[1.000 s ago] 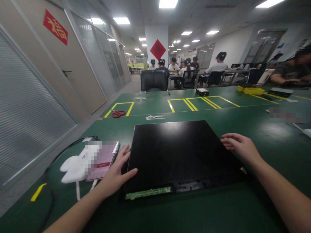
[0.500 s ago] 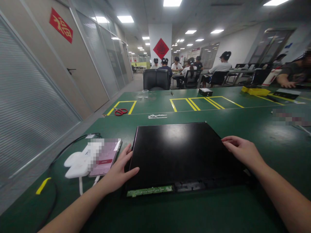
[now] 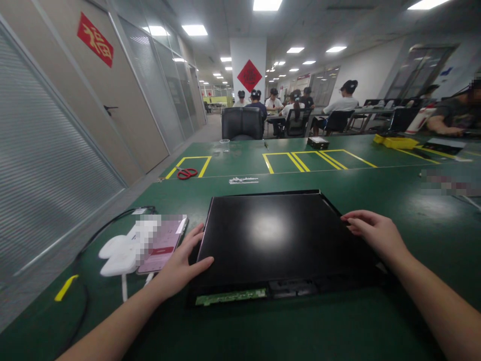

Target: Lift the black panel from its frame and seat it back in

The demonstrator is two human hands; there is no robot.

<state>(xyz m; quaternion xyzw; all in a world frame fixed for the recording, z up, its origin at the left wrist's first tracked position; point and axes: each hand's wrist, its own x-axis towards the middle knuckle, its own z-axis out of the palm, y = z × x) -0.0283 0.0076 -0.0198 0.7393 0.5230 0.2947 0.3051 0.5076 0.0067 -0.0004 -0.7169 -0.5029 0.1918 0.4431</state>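
A flat black panel (image 3: 270,240) lies on the green table (image 3: 300,326) right before me, with a green circuit strip (image 3: 229,297) showing along its near edge. My left hand (image 3: 178,268) grips its left edge, thumb on top and fingers along the side. My right hand (image 3: 374,233) holds the right edge, fingers curled over it. A thin black frame rim (image 3: 330,203) shows around the panel's far right corner.
Left of the panel lie a phone (image 3: 161,245), a white charger (image 3: 116,255) and a black cable (image 3: 105,225). Farther off are red scissors (image 3: 187,173), a clear cup (image 3: 224,145), a small black box (image 3: 317,143) and a yellow tray (image 3: 394,142). Several people sit at the back.
The panel's far edge has come down and it lies flatter, so a frame rim shows at its far right corner. Both hands stay on its edges.
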